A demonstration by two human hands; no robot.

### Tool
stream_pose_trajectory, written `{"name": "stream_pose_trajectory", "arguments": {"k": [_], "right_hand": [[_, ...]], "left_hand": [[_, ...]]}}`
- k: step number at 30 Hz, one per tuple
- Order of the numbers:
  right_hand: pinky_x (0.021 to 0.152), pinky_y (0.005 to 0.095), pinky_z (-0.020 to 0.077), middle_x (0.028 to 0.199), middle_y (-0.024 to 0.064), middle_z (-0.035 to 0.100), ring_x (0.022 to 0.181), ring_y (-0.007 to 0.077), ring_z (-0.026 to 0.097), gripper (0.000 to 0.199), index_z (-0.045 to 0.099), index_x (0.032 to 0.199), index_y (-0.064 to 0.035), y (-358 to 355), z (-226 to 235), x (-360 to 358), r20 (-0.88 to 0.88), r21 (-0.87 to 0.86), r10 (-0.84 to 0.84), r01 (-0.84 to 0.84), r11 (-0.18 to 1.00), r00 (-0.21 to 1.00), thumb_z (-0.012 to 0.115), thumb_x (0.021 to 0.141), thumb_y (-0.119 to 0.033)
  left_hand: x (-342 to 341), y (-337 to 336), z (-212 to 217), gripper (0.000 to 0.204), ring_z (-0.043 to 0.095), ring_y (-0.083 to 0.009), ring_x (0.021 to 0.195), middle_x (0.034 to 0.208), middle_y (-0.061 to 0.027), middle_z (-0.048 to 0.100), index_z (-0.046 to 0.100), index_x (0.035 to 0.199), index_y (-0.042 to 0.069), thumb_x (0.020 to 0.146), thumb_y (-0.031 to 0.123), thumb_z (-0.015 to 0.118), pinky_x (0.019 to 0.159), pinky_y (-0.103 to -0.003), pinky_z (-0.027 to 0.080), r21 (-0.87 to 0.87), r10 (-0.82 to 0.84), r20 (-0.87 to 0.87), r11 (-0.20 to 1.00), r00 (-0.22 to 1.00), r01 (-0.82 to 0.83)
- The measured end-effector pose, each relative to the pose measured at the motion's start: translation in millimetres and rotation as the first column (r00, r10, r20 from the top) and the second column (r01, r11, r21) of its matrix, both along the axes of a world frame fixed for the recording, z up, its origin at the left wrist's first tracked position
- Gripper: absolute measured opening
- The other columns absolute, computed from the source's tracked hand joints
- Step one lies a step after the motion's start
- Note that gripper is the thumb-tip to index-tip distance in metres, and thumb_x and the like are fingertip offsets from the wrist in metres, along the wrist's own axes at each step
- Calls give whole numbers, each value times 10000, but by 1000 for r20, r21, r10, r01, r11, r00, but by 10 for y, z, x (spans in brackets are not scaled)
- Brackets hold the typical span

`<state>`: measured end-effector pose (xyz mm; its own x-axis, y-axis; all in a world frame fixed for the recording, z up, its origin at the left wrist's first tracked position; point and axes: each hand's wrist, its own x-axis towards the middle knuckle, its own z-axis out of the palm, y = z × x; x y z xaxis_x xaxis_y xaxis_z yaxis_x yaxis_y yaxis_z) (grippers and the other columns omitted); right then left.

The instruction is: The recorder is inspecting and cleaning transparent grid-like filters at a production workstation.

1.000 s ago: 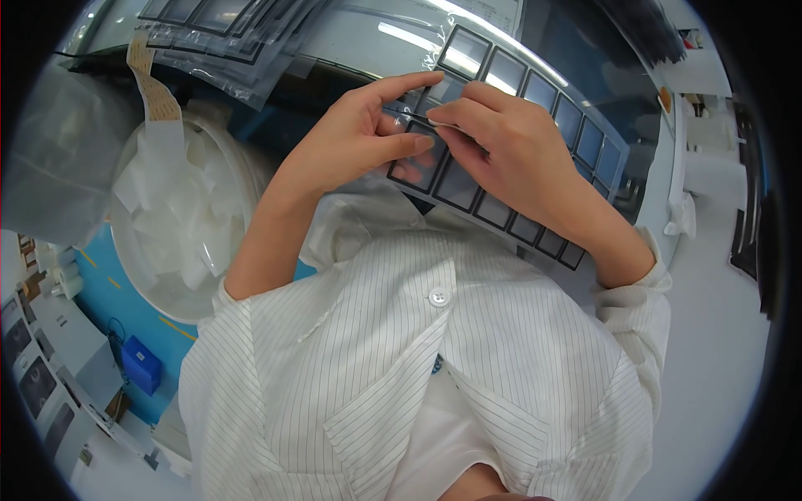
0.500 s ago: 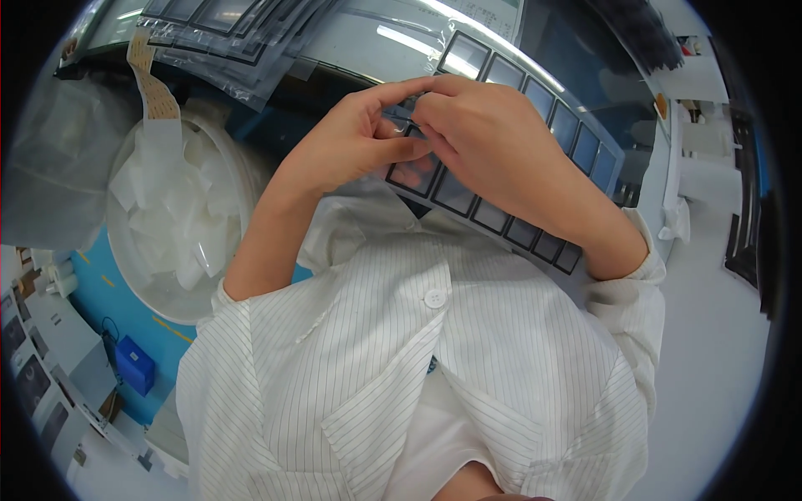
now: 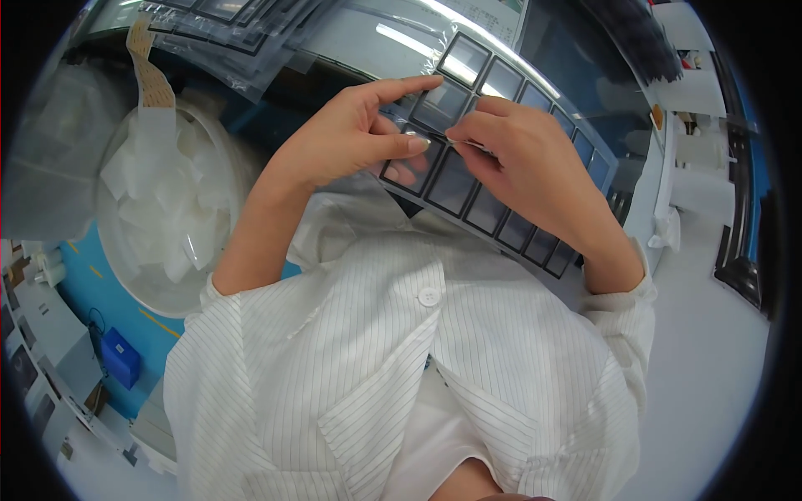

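Note:
A clear sheet (image 3: 468, 215) carries rows of black-framed rectangular panels and slants down to the right in front of me. My left hand (image 3: 355, 134) grips its left end. The thumb lies over the sheet and the index finger reaches along its upper edge, while other fingertips show through from underneath. Over the middle of the sheet, my right hand (image 3: 526, 154) is closed in a pinch, thumb against index finger. A thin pale sliver (image 3: 461, 141) shows at those fingertips, too small to name.
At left stands a white bin (image 3: 125, 280) full of crumpled translucent film, with a printed strip (image 3: 153, 79) hanging over it. Bagged black-framed sheets (image 3: 225, 50) lie at the upper left of the glossy worktop (image 3: 359, 21). A blue box (image 3: 119, 357) sits on the floor.
My right hand has drawn away from my left fingers, moving right and slightly down, uncovering a panel between them. The left hand stays on the sheet, its thumb and index finger now farther apart.

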<state>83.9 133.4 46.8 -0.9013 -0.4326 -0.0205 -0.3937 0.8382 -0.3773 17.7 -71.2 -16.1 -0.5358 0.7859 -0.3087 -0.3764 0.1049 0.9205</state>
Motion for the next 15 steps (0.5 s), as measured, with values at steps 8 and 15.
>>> {"name": "stream_pose_trajectory", "arguments": {"k": [8, 15], "right_hand": [[582, 345, 462, 757, 89, 592, 654, 268, 595, 95, 657, 874, -10, 185, 79, 217, 58, 64, -59, 55, 996, 997, 666, 783, -36], [570, 342, 451, 740, 90, 579, 643, 268, 584, 92, 662, 853, -4, 401, 104, 409, 88, 43, -110, 107, 993, 990, 682, 768, -34]], "left_hand": [[1, 6, -7, 684, 668, -93, 610, 764, -89, 708, 394, 1436, 118, 822, 102, 693, 511, -161, 441, -26, -3, -27, 1000, 1000, 2], [9, 15, 1, 689, 680, -107, 619, 767, -108, 707, 387, 1439, 113, 824, 116, 697, 502, -162, 437, -43, -4, -28, 999, 1000, 3]]}}
